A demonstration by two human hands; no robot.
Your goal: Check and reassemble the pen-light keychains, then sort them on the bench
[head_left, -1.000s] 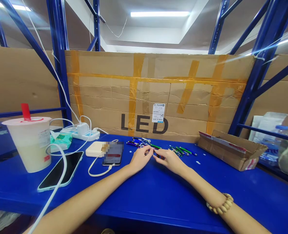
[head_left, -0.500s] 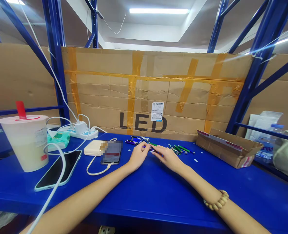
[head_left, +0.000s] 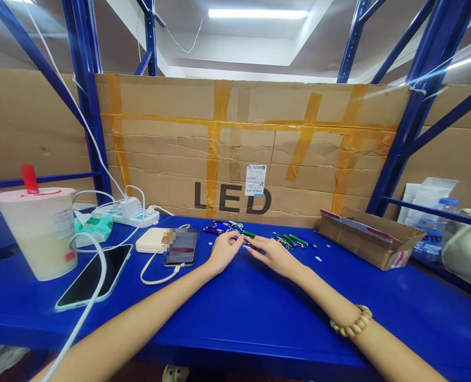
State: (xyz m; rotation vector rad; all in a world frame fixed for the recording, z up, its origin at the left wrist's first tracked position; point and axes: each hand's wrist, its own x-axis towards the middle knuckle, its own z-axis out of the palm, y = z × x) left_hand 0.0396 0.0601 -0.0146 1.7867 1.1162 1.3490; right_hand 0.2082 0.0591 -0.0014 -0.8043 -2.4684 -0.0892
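My left hand [head_left: 226, 251] is closed, thumb and forefinger pinched together at a slim pen [head_left: 247, 244] that is mostly hidden by the fingers. From the right, my right hand [head_left: 273, 255] meets it with fingers bent round the same spot, almost touching the left fingertips. Just behind the left hand lies a cluster of blue and purple pens [head_left: 214, 230]. Beyond the right hand is a loose pile of green and blue pens [head_left: 294, 241] with shiny metal parts. Small details between the fingertips are too fine to make out.
At left stand a lidded cup [head_left: 36, 233], a phone [head_left: 95, 278], a tissue pack [head_left: 95, 229] and a power strip [head_left: 150, 216]. A power bank [head_left: 150, 240] adjoins a second phone [head_left: 181, 257]. An open cardboard box [head_left: 366, 239] sits right; a large carton [head_left: 171, 159] closes the back.
The view has shifted slightly. Both hands stay together at the same place, with only a slight movement of the fingers around the pen.
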